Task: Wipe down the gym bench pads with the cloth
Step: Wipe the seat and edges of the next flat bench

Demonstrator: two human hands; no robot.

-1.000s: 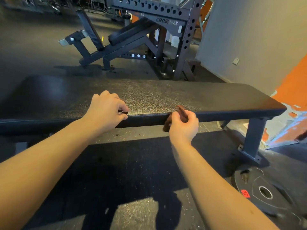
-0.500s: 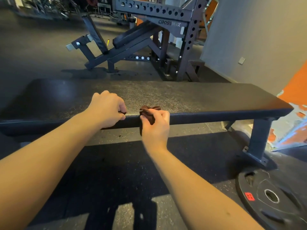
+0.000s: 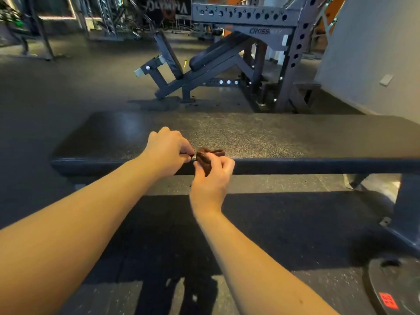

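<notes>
A long flat bench with a black textured pad [image 3: 261, 135] runs across the view in front of me. My right hand [image 3: 212, 178] grips a small bunched brown cloth [image 3: 205, 156] against the pad's near edge. Just left of it, my left hand [image 3: 168, 148] sits curled on the same edge, fingertips pinching something small and dark that I cannot make out. The two hands almost touch.
An incline bench [image 3: 204, 64] and a grey perforated rack [image 3: 272, 37] stand on the floor behind the flat bench. The bench's metal leg [image 3: 406, 205] is at the right, and a black weight plate [image 3: 395, 289] lies on the floor at the lower right. A grey wall [image 3: 375, 48] rises at the right.
My right hand has slid the cloth leftward along the pad's near edge until it reached my left hand. The left hand has stayed on the edge. The camera has shifted a little.
</notes>
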